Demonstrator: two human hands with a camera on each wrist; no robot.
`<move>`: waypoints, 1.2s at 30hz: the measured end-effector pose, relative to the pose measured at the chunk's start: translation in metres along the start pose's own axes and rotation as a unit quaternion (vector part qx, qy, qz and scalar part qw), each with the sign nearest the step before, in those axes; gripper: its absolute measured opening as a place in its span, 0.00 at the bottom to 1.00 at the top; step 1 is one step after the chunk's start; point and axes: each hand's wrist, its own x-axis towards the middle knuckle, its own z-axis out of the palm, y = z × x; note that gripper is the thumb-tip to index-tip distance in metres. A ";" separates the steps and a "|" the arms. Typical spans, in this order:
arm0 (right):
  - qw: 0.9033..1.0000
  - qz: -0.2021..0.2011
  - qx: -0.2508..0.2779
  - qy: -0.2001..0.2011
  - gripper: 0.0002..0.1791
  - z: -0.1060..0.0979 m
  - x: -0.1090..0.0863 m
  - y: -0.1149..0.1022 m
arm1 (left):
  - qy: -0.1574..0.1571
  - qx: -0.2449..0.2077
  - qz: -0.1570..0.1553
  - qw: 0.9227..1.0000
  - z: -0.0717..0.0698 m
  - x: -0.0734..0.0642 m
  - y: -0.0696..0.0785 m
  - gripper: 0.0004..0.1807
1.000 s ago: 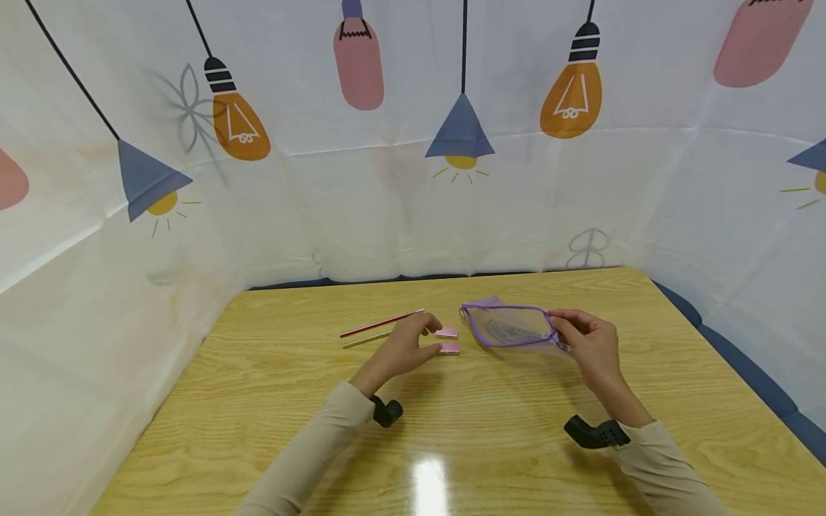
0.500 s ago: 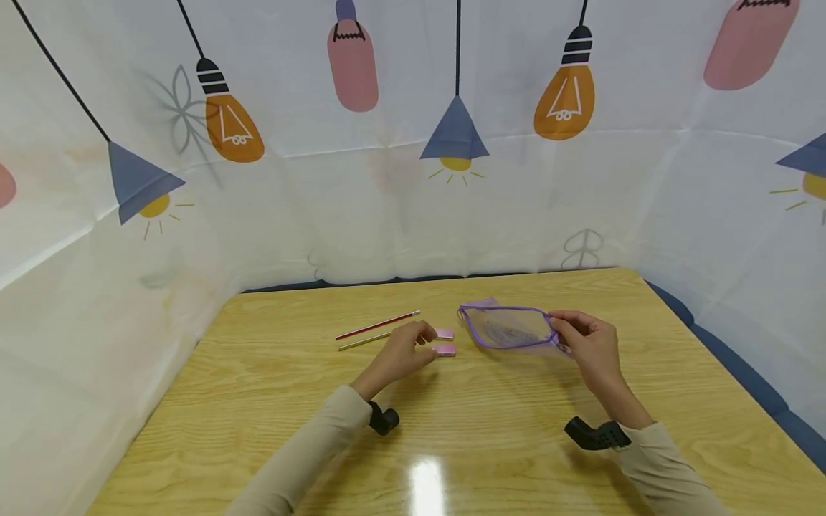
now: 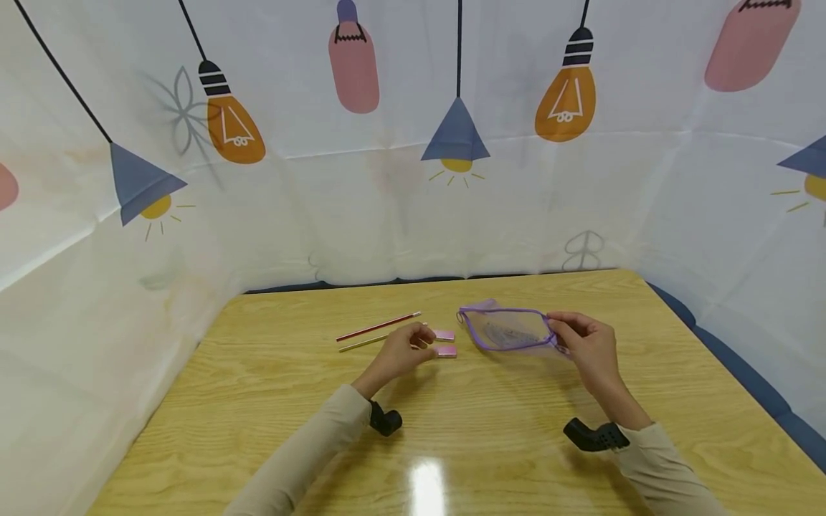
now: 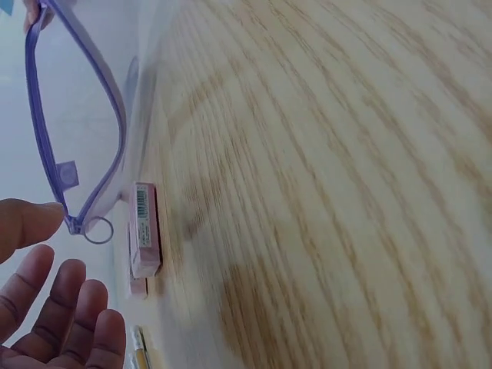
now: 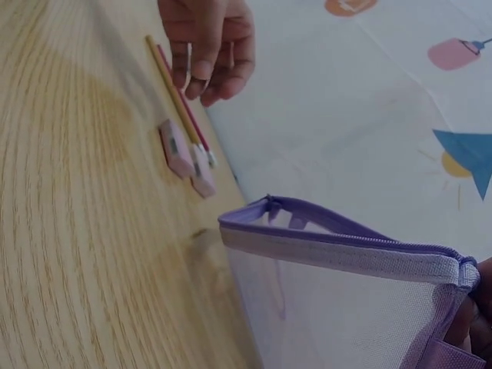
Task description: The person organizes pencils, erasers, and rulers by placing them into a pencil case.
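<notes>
My right hand [image 3: 586, 344] pinches one end of a purple-edged mesh zipper pouch [image 3: 510, 351]. The pouch's zipper is undone and its mouth gapes, as the right wrist view shows. A small ring [image 4: 98, 231] hangs at the far end of the zipper. My left hand [image 3: 401, 352] hovers above the table with thumb and fingers apart, holding nothing. Just right of its fingertips in the head view lie two pink block erasers [image 3: 445, 352], one with a barcode label [image 4: 142, 219]. Behind the left hand lie a red pencil [image 3: 377, 327] and a gold pencil [image 3: 361, 344], partly hidden by it.
Everything lies on a wood-grain table [image 3: 490, 444]. A white curtain [image 3: 361, 208] printed with lamps and bulbs hangs around its back and sides. Dark blue padding [image 3: 729, 347] shows along the right edge.
My left hand's thumb and fingers have drawn slightly closer together above the table. The right hand still pinches the pouch in the same place. The head view has shifted a little.
</notes>
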 end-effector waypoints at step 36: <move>1.000 -0.005 -0.016 -0.006 0.17 0.003 0.001 0.000 | 0.006 -0.036 -0.082 0.996 0.007 0.014 -0.008 0.13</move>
